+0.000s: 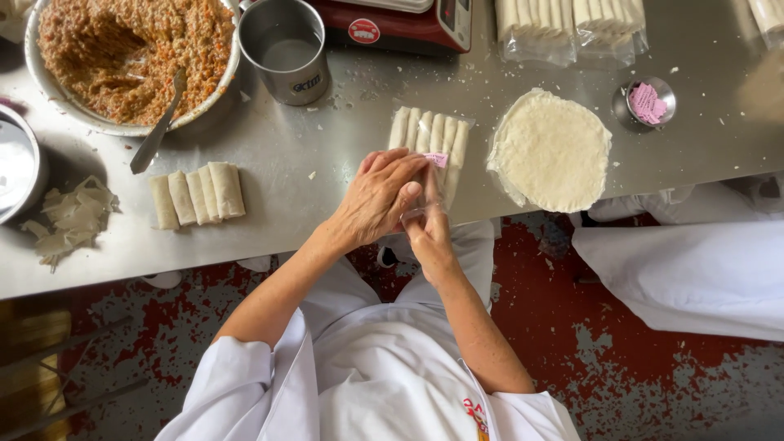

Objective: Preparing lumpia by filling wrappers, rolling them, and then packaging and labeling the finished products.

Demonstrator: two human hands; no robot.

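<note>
A clear plastic bag of several pale spring rolls [429, 135] lies on the steel table [327, 155] with a small pink slip on it. My left hand [377, 196] lies over the bag's near end, fingers pressing on the plastic. My right hand [426, 233] pinches the bag's near edge just beneath the left. Both hands grip the same bag. The rolls' near ends are hidden under my fingers.
Several loose rolls [198, 194] and wrapper scraps [69, 220] lie to the left. A big bowl of orange filling [131, 49] with a spoon, a metal cup [286, 49], a red scale, packed rolls [572, 28], a round wrapper stack [551, 151] and a pink-slip dish [645, 102] stand behind. A white-clad person sits right.
</note>
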